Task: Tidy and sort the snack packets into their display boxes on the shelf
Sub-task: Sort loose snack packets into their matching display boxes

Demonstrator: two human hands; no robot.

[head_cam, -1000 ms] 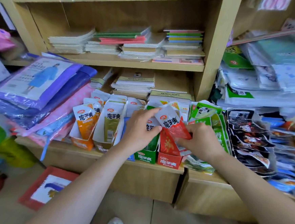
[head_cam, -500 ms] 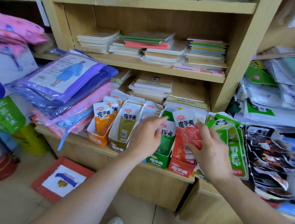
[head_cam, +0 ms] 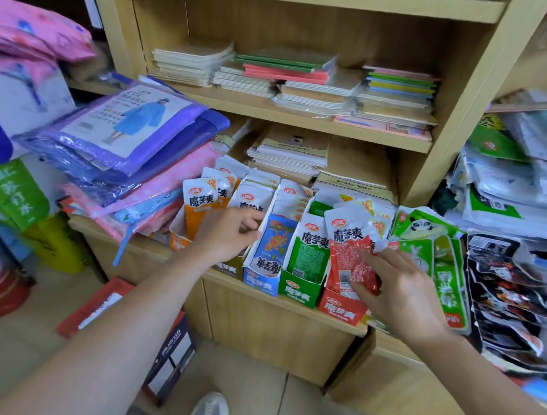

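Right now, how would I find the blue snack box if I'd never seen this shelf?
Look at the wooden shelf under the stacked notebooks, where a row of snack display boxes stands along the front edge. The blue box sits between the two hands, left of the green box. It is the only blue one, and its front packet stands upside down.

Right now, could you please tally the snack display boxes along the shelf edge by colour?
Orange box: 1
Olive box: 1, mostly hidden by the left hand
Blue box: 1
Green box: 1
Red box: 1
Total: 5
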